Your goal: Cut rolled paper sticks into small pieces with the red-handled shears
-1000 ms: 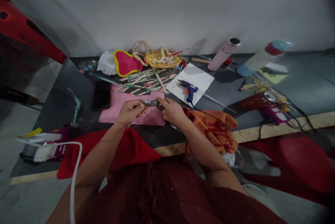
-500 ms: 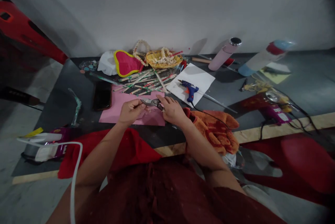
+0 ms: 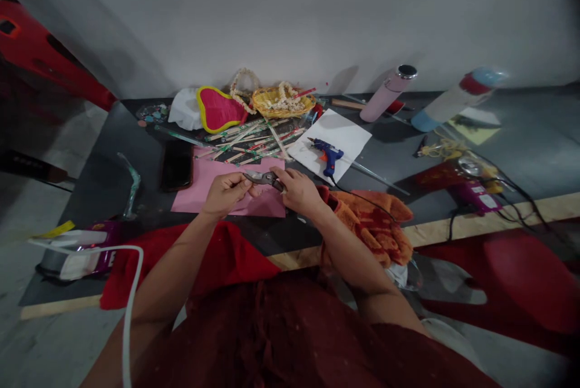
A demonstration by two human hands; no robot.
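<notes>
My right hand (image 3: 299, 190) is wrapped round the handles of a pair of pruning shears (image 3: 263, 178), whose blades point left. My left hand (image 3: 223, 193) is closed in a pinch by the blade tips; what it holds is too small and hidden to name. Both hands are above a pink sheet of paper (image 3: 208, 174), where small pale bits (image 3: 255, 191) lie under the shears. Just beyond the sheet, several thin sticks with green and red marks (image 3: 244, 141) are spread in a loose pile.
A blue glue gun (image 3: 330, 155) rests on white paper (image 3: 351, 129) to the right. Behind the sticks are a yellow basket (image 3: 267, 111) and a pink heart-shaped piece (image 3: 221, 109). A phone (image 3: 177, 165) lies left, an orange cloth (image 3: 376, 219) right, and a pink flask (image 3: 385, 98) near the wall.
The hands stay in nearly the same place over the pink paper. The shears have turned very slightly in my right hand; the rest of the table looks the same.
</notes>
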